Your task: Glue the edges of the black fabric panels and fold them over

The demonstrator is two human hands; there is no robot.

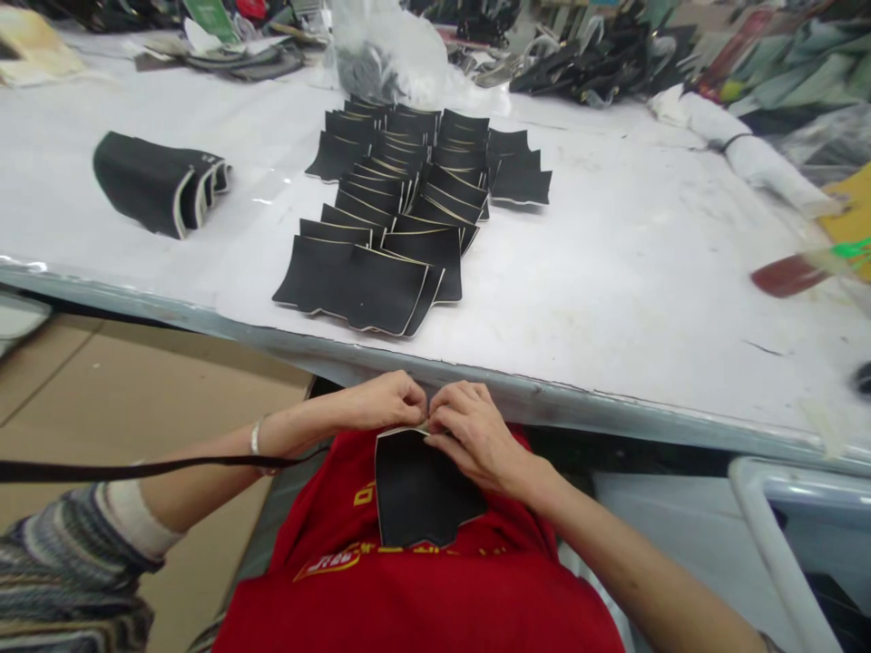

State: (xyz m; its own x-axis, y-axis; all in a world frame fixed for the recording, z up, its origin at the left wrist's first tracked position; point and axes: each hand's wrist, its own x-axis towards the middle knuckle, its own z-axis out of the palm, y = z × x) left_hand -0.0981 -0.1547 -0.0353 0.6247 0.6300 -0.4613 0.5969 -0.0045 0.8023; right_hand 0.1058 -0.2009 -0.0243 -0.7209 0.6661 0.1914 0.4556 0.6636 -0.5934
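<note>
A black leather-like piece (422,490) with a pale edge lies over the red apron on my lap. My right hand (473,431) grips its upper edge, thumb on the black face and fingers curled behind. Close beside it, my left hand (393,401) is closed in a pinch at the same edge; whatever sits between its fingertips is too small to make out. The two hands' fingertips nearly meet in front of the table's edge. On the white table (612,299) ahead stand overlapping rows of similar black pieces (354,281).
A folded bundle of black pieces (146,186) rests at the table's left. Clear plastic bags (387,54) and dark items line the back. To the right lie a white roll (755,154) and a dark red handle-like object (789,275). A pale bin (755,481) stands at lower right.
</note>
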